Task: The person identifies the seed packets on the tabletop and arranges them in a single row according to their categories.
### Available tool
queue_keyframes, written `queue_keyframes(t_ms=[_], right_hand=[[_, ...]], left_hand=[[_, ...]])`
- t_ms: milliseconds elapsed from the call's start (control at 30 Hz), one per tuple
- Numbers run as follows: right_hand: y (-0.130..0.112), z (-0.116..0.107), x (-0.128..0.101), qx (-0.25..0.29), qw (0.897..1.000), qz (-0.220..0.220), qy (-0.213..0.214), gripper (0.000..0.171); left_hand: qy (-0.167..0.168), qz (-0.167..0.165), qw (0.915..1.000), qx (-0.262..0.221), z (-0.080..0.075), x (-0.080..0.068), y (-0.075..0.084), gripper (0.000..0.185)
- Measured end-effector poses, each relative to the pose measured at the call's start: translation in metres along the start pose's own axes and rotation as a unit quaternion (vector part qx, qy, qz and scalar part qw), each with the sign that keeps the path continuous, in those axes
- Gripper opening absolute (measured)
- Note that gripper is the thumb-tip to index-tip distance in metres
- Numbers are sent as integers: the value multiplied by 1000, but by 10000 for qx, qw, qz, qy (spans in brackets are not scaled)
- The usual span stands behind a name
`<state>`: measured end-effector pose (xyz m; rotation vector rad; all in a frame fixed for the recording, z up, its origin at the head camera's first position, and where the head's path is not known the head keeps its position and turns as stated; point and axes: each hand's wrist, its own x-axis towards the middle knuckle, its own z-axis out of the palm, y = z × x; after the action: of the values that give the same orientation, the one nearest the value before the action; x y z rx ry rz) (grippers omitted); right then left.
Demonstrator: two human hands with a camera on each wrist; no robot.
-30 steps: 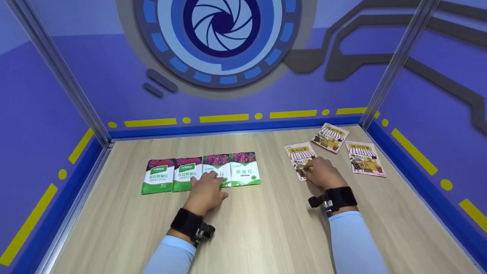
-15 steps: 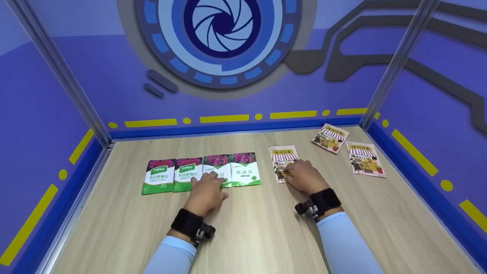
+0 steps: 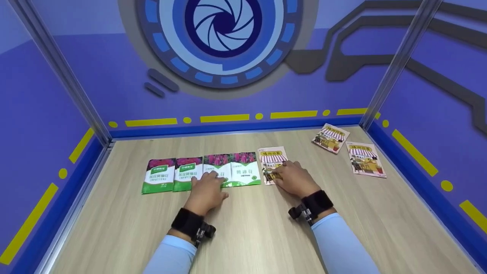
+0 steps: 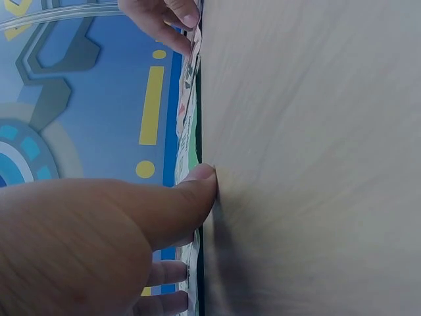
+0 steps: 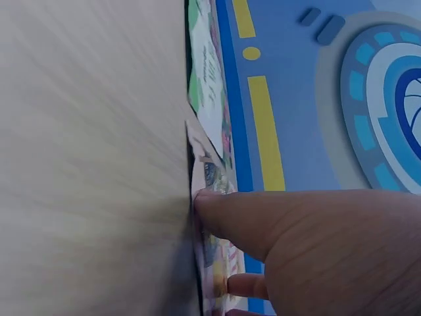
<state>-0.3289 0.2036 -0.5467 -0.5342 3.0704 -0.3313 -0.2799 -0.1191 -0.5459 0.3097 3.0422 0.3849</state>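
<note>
In the head view, several green-and-white flower seed packets lie in a row, their upper parts printed with pink and red flowers. My left hand rests its fingers on the lower part of the middle packets, its thumb set by their near edge. At the row's right end lies a pink packet with a striped-awning stall print, right beside the last green one. My right hand presses fingertips onto its lower right part, covering that corner. In the right wrist view the thumb touches the near edge.
Two more packets with the same stall print, one pink packet at the back and another farther right, lie on the wooden table. Blue printed panels stand along the table's back and sides.
My right hand has slid the pink packet left across the table and straightened it, up against the green row. The left hand and the green packets have stayed put.
</note>
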Motion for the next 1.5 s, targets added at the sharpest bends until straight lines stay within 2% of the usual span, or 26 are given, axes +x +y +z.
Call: queue_keyframes(t_ms=[167, 500, 767, 900, 1067, 1200, 1333, 1500], right_hand=[[-5, 4, 1, -74, 9999, 57, 93, 40], [-8, 5, 1, 115, 9997, 53, 185, 40], [-7, 2, 4, 127, 9996, 153, 194, 41], [-2, -3, 6, 329, 9987, 296, 262, 45], [19, -10, 7, 533, 9968, 512, 315, 49], [49, -18, 11, 616, 9944, 833, 222, 50], [83, -26, 18, 630, 9901, 1207, 331, 53], [118, -30, 22, 547, 9862, 1520, 361, 63]], left_hand=[[8, 15, 10000, -2, -1, 0, 0, 56], [125, 168, 9997, 98, -4, 1, -1, 55], [83, 137, 9998, 125, -5, 2, -2, 55], [110, 104, 9998, 89, -5, 2, -2, 55], [72, 98, 9999, 18, -3, 1, 0, 56], [36, 110, 9999, -35, -1, -1, 1, 57], [107, 97, 9999, 55, -1, -2, 1, 56], [163, 106, 9998, 99, -1, -2, 0, 56]])
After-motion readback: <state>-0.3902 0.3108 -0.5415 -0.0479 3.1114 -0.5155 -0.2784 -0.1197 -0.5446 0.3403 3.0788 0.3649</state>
